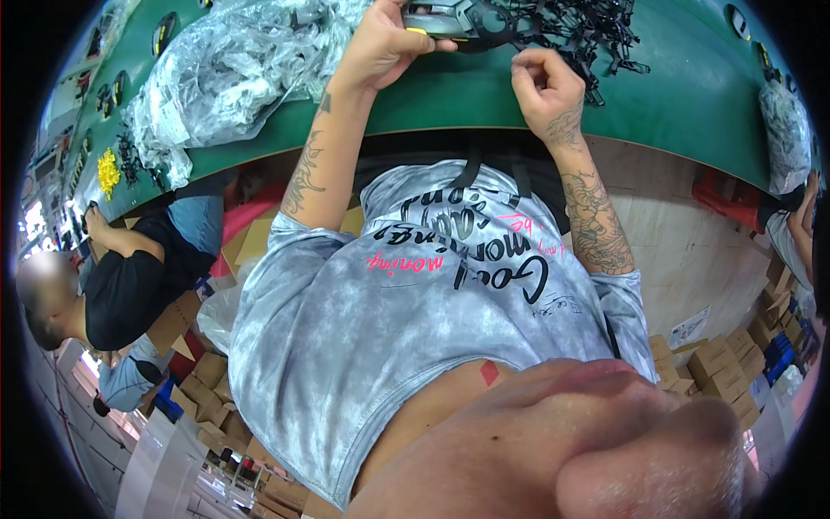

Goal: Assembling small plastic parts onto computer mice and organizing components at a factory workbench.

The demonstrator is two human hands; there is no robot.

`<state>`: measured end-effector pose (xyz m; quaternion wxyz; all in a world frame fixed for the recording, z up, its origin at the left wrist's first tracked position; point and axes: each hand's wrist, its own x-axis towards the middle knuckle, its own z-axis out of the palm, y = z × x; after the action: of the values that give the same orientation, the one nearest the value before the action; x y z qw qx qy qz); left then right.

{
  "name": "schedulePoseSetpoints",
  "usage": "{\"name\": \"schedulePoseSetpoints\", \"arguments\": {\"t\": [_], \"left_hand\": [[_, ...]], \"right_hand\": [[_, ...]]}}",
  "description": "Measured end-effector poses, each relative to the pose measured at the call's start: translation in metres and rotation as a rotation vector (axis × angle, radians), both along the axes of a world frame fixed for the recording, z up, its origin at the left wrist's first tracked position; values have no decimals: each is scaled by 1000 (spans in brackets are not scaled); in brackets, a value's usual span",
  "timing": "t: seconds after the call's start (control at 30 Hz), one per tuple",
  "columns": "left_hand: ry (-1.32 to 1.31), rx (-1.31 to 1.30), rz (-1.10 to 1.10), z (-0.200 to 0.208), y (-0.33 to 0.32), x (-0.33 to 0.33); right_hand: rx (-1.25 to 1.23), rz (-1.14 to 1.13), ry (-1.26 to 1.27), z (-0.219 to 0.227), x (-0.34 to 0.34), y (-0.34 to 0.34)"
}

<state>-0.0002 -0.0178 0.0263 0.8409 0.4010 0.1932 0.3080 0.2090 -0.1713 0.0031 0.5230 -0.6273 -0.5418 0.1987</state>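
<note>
Shirt: nearest to me I see the wearer's grey tie-dye T-shirt (415, 320) with dark and pink lettering, filling the lower middle of the view.
Forearms: both tattooed forearms run up from the shirt to the table edge.
Table: the green-topped work table (484, 91) curves across the top of the view.
Right hand: my right hand (546, 86) is curled into a closed fist just over the table edge; whether anything is pinched inside it I cannot tell.
Left hand: my left hand (380, 43) is clamped around a flat black-and-grey plastic part with a yellow spot (450, 22), thumb on its near side.
Part location: that part sits at the top edge of the view, on the table, touching the heap beyond.
Heap: tangled small black plastic pieces (579, 35) lie just right of the part.
Bag: a crumpled clear plastic bag (225, 69) lies left of my left hand.
Co-worker: a person in a black top (130, 277) works at far left, near yellow small parts (108, 170).
Floor: brown cardboard boxes (718, 368) are stacked below right.
</note>
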Motion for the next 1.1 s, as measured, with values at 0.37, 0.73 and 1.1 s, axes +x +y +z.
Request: {"name": "schedulePoseSetpoints", "arguments": {"t": [0.37,0.73,1.1], "left_hand": [[-207,-120,137,-33,3,-19],[-321,-272,142,-25,7,-25],[-265,-115,113,-14,-5,-14]], "right_hand": [[-164,84,-658,41,-8,41],[-295,258,-858,64,-1,77],[117,-91,116,58,39,99]]}}
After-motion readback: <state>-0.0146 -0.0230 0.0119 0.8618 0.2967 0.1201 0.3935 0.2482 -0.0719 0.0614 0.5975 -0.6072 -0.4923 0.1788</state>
